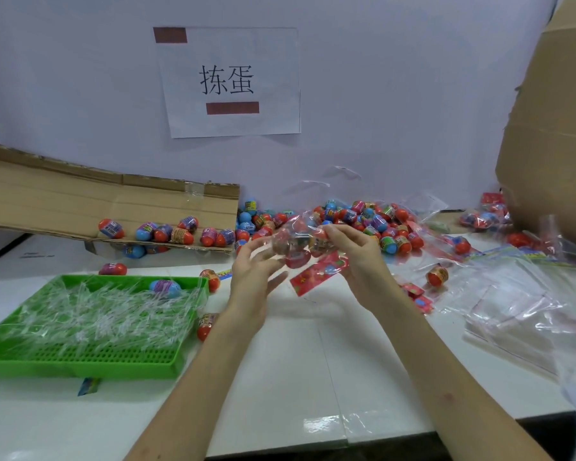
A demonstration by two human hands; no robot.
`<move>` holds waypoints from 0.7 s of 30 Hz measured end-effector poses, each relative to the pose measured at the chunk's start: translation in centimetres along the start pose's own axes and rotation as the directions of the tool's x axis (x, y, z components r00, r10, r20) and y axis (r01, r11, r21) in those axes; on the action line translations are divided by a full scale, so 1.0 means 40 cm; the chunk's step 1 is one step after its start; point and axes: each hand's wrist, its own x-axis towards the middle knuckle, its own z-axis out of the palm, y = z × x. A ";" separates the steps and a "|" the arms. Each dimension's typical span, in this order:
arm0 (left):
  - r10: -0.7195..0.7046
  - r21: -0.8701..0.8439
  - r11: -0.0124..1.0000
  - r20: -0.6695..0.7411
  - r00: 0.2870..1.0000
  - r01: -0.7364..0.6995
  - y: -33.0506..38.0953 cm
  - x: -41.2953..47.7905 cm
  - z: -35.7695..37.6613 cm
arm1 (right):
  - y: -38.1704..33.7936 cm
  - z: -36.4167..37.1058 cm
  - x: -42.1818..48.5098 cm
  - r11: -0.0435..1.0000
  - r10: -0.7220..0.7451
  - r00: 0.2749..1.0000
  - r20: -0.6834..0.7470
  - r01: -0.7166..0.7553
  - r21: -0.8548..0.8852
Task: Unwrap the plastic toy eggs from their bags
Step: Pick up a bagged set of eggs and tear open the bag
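Note:
A clear plastic bag of toy eggs (pixel 296 241) with a red printed header card (pixel 316 276) hangs above the white table, held between both hands. My right hand (pixel 353 257) pinches the bag's right end with fingers curled round it. My left hand (pixel 256 274) is under the bag's left side, fingers spread and only loosely touching the plastic. Blurred eggs show inside the bag. A big pile of loose red, blue and purple eggs (pixel 366 224) lies behind the hands.
A green perforated tray (pixel 80 361) full of clear plastic scraps sits at front left, one egg inside. A flattened cardboard sheet (pixel 80 201) holds several eggs at back left. Empty bags (pixel 526 304) cover the right side, beside a tall cardboard box (pixel 552 128).

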 end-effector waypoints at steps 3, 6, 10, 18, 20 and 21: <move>0.103 0.102 0.989 0.041 0.994 -0.107 0.012 -0.007 0.001 | 0.006 0.000 0.005 0.992 -0.034 0.996 -0.087 0.023 -0.122; 0.103 0.152 0.981 0.113 0.988 -0.119 0.013 -0.008 0.004 | 0.011 0.000 0.003 0.960 -0.107 0.993 -0.051 0.090 -0.265; 0.170 0.233 0.957 0.031 0.985 -0.173 -0.002 -0.002 0.003 | 0.002 0.003 -0.004 0.930 -0.162 0.987 0.023 0.160 -0.331; 0.229 0.233 0.947 -0.003 0.973 -0.222 -0.003 0.005 -0.003 | -0.008 0.002 -0.011 0.913 -0.130 0.985 0.112 0.163 -0.373; 0.223 0.188 0.959 -0.034 0.974 -0.213 -0.001 0.006 -0.007 | -0.009 -0.001 -0.012 0.910 -0.101 0.984 0.150 0.152 -0.386; 0.223 0.179 0.961 -0.046 0.974 -0.212 -0.001 0.008 -0.008 | -0.009 -0.002 -0.011 0.903 -0.101 0.982 0.159 0.158 -0.399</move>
